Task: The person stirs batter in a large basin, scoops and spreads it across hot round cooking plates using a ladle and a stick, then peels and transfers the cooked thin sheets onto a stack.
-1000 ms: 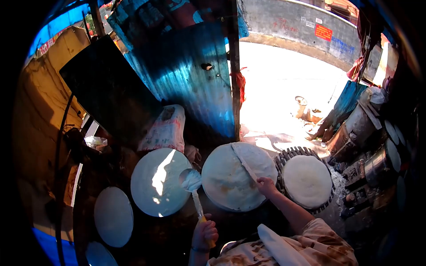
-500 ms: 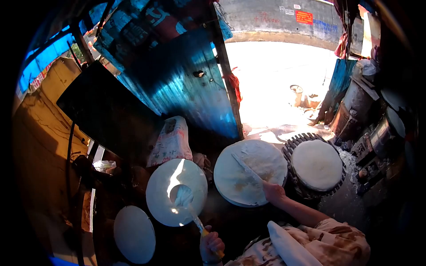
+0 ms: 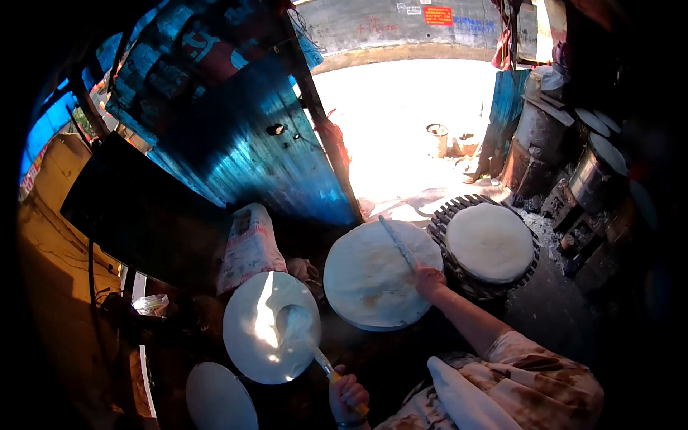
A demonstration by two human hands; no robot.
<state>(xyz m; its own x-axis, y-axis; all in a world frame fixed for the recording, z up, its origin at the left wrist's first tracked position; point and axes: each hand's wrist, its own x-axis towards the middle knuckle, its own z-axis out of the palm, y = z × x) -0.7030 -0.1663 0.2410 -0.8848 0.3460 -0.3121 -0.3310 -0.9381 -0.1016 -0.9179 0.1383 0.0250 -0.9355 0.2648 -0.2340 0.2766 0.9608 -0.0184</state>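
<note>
My right hand (image 3: 430,282) is closed around a long, flat, whitish stick (image 3: 398,242). The stick lies across a round griddle (image 3: 387,329) covered by a pale, thin sheet of batter (image 3: 373,276), its far tip at the back edge. Lower down, my left hand (image 3: 348,395) grips a long-handled tool (image 3: 324,360) with a yellow grip. Its pale end reaches into the round opening of a white, round vessel (image 3: 244,337); the shape of that end is unclear. To the right, a second round, white-topped surface (image 3: 490,244) sits inside a dark, ridged ring (image 3: 532,276).
A pale disc (image 3: 218,398) lies at lower left. Behind the vessel stands a printed sack (image 3: 250,247), beside a dark panel (image 3: 143,215). Blue corrugated metal (image 3: 287,143) borders the bright opening. Metal drums (image 3: 534,136) and a cylinder (image 3: 598,172) stand at right.
My view has turned to the right. The stick has swung to a steeper angle and shifted toward the back right of the griddle with my right hand. My left hand keeps its hold.
</note>
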